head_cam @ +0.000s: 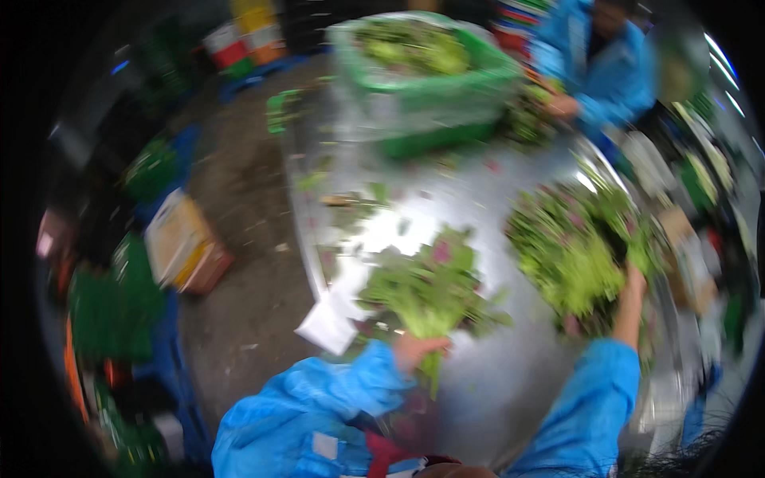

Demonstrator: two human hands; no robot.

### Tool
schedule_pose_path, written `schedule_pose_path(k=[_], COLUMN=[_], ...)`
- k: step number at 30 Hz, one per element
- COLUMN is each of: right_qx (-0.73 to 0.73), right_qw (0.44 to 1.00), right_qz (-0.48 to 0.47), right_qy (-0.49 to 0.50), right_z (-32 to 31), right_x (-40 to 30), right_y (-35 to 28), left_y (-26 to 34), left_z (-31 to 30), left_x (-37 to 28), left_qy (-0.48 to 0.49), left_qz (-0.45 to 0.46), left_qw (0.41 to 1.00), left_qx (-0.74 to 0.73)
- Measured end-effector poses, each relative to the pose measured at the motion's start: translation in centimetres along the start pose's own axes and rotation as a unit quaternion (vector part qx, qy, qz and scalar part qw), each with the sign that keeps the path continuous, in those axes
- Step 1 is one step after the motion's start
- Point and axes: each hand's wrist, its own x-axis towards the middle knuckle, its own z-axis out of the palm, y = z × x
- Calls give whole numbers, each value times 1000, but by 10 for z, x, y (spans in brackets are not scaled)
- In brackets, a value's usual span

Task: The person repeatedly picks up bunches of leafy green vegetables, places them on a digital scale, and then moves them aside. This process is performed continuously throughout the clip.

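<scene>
A bunch of leafy greens with some purplish leaves (433, 275) stands fanned out in my left hand (418, 352), which is closed around its pale stems above the metal table (508, 370). On the right, my right hand (635, 278) reaches into a large pile of the same greens (562, 257); leaves and blur hide its fingers, so whether it grips any stems cannot be told. A white sheet (329, 322) lies at the table's left edge, beside my left sleeve. Loose leaves (352, 209) are scattered beyond it.
At the table's far side stands a green crate (442, 98) lined with clear plastic and holding greens. A co-worker in blue (618, 77) handles greens at the far right. Stacked crates (185, 245) stand on the floor to the left.
</scene>
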Motion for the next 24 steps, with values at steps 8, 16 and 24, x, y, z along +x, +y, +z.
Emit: schedule_pose_path(k=[8, 16, 24], right_qx=[114, 84, 7], right_qw=[989, 970, 954], right_qz=[-72, 59, 136], right_qy=[-68, -219, -265], right_z=[-91, -113, -120], right_x=[-78, -369, -463], right_y=[-89, 49, 151], left_y=[13, -49, -122], left_z=[48, 82, 16], left_x=[-2, -47, -67], left_qy=[-29, -143, -174], left_qz=[27, -65, -265], left_qw=[998, 987, 941], left_qx=[-46, -27, -120])
